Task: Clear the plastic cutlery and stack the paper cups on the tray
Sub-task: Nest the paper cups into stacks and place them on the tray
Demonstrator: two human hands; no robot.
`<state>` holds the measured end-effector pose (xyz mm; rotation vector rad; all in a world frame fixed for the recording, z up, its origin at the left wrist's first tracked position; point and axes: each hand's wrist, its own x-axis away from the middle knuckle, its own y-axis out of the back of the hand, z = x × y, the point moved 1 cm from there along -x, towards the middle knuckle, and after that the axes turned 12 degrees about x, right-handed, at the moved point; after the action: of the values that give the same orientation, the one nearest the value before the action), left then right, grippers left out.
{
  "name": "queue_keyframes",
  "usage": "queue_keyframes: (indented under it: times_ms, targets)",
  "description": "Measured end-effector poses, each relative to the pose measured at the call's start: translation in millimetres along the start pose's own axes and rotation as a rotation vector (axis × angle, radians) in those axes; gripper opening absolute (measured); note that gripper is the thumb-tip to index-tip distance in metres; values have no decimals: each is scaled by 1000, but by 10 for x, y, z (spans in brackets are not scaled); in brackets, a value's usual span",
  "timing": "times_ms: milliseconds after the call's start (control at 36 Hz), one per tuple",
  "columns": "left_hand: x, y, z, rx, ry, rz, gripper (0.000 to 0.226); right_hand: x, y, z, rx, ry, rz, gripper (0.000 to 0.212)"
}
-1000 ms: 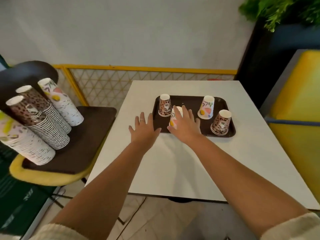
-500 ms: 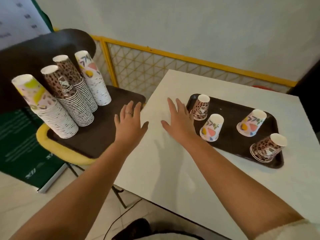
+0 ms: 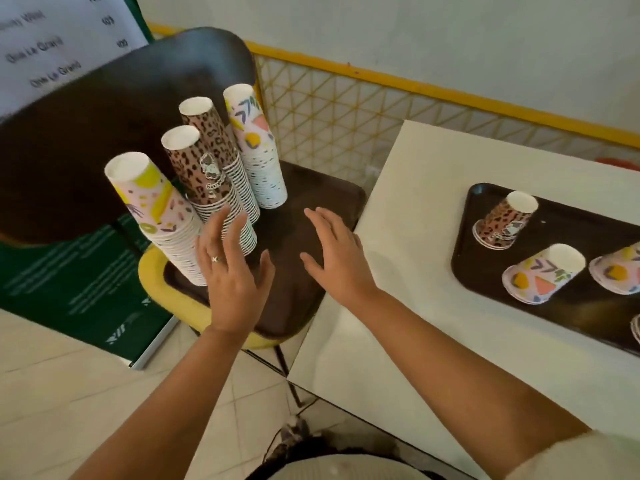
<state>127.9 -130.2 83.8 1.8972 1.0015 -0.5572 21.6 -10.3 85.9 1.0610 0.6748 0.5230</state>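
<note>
Several tall stacks of upturned paper cups stand on a dark tray (image 3: 311, 271) on a chair at the left: a pastel stack (image 3: 162, 216) nearest, two leopard-print stacks (image 3: 207, 178) and a second pastel stack (image 3: 256, 147) behind. My left hand (image 3: 232, 271) is open, its fingertips right in front of the near stacks. My right hand (image 3: 336, 254) hovers open over the chair tray. On the white table (image 3: 415, 209) a second dark tray (image 3: 485, 282) carries an upturned leopard cup (image 3: 502, 220) and pastel cups (image 3: 543, 271). No cutlery is in view.
A yellow-framed mesh fence (image 3: 346, 109) runs behind the chair and table. The chair has a yellow seat rim (image 3: 152, 271) and dark backrest (image 3: 104, 116). A green and white sign (image 3: 52, 39) stands at the left. Tiled floor lies below.
My view has swung left from the table to the chair. Both hands have moved left off the table tray and now hover over the chair tray by the cup stacks.
</note>
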Motion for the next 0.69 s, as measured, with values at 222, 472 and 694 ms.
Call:
queue_keyframes:
  times_ms: [222, 472, 694]
  targets:
    - [-22, 424, 827, 128, 160, -257, 81, -363, -295, 627, -260, 133, -178, 54]
    - [1, 324, 1312, 514, 675, -47, 112, -832, -302, 1272, -456, 231, -227, 62]
    - [-39, 220, 1540, 586, 705, 12, 89, -986, -472, 1531, -447, 211, -155, 72]
